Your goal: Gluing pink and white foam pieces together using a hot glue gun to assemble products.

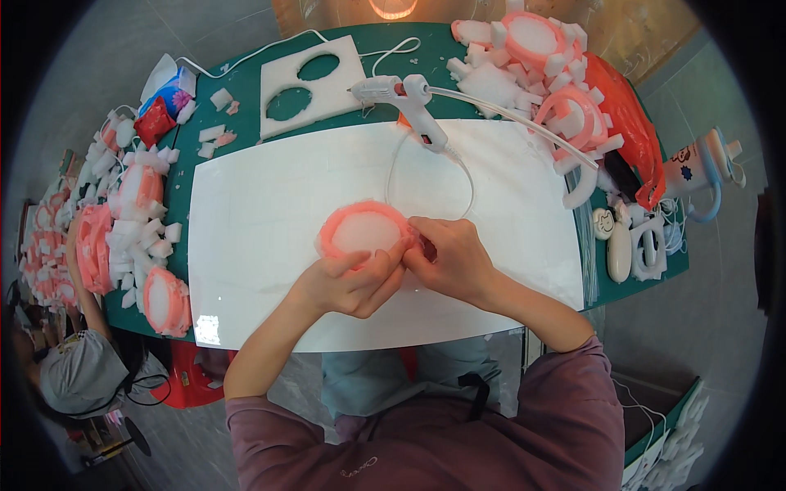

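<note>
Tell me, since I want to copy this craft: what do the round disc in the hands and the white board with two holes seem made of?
The round disc looks like white foam, matte and soft, ringed with fuzzy pink trim, possibly yarn or plush. Both the left hand and right hand pinch its near edge. The white board seems to be thick matte foam sheet: clean circular cutouts, chunky edges.

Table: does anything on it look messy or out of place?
Loose white foam blocks lie scattered on the green mat at the left. The glue gun lies tipped on its side. Both hands pinch the pink ring; nothing looks damaged.
</note>
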### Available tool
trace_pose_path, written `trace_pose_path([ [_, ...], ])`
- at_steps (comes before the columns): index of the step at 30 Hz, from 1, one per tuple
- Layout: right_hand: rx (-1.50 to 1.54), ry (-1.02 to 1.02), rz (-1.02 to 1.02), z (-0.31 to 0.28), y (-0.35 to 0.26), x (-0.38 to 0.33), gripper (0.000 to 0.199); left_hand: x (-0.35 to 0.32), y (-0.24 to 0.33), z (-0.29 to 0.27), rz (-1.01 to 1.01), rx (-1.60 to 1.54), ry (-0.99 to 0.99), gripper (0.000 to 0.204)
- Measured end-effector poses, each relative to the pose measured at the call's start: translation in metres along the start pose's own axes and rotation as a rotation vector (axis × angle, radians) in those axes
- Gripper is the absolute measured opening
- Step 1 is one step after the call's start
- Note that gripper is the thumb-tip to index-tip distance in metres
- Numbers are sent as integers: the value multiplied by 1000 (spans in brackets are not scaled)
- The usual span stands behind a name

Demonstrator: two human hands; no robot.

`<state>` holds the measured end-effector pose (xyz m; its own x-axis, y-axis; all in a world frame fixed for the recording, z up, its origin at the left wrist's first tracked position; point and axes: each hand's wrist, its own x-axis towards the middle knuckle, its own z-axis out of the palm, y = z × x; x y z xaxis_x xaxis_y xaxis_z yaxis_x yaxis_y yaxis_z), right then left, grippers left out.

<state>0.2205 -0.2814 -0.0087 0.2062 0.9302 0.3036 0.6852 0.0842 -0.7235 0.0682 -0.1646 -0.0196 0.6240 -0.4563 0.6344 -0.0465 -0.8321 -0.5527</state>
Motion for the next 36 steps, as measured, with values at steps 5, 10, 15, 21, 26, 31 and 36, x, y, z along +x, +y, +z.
trace_pose_path([
  [5, 30, 48, -58, -1, 0, 0, 20, 7, -1, 0, -56, -124, -3, 5],
  [10, 117, 67, -73, 0, -2, 1, 13, 10, -2, -1, -80, -164, 14, 5],
  [15, 108, 60, -102, 0, -2, 1, 12, 11, -3, -1, -142, -236, 42, 7],
  [21, 194, 34, -70, -7, -7, 4, 13, 8, -11, 0, -221, -298, 72, 16],
  [26, 342, 104, -96, -2, -8, 6, 18, -3, -12, 1, -324, -337, 49, 28],
  [31, 420, 25, 49, -4, -5, 8, 23, -2, -10, -3, -315, -307, 53, 26],
  [36, 458, 31, 77, -2, -3, 6, 20, 2, -12, -4, -293, -320, 52, 24],
])
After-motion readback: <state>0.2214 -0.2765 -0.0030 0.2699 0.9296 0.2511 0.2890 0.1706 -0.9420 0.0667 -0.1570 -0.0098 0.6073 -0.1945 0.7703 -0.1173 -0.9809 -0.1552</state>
